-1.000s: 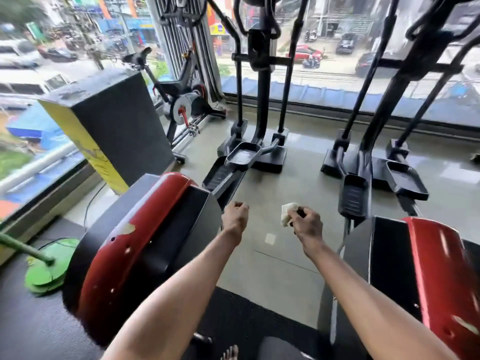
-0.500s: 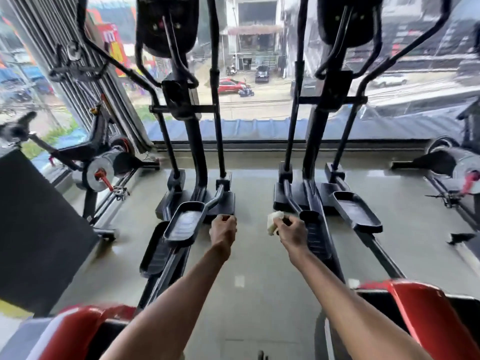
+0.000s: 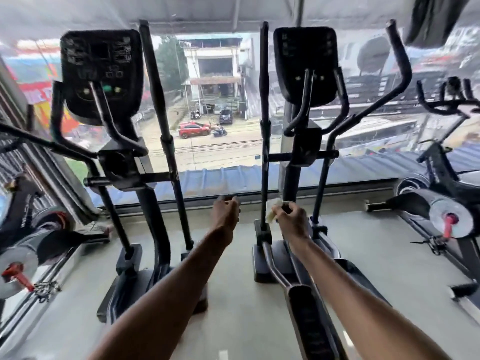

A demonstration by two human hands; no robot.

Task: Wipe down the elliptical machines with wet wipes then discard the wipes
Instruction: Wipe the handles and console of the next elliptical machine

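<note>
Console (image 3: 101, 74) moulded in matt black plastic. Uprights (image 3: 159, 105) finished in dark, semi-gloss painted metal. Pedal rail (image 3: 277, 268) left as polished metal. Wipe (image 3: 272, 211) seen as soft, crumpled white cloth. Floor (image 3: 233, 294) smooth, faintly glossy.

Beyond the left hand (image 3: 225, 215) and right hand (image 3: 291, 222), a wide window (image 3: 207, 162) shows a daylit street. Pale floor (image 3: 233, 302) lies beneath them, one exercise bike (image 3: 39, 237) well left, a second bike (image 3: 441, 211) well right.

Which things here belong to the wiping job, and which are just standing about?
Job: wipe, pinched in right hand; left elliptical; right elliptical.
Not the job: left bike; right bike; red car outside.
</note>
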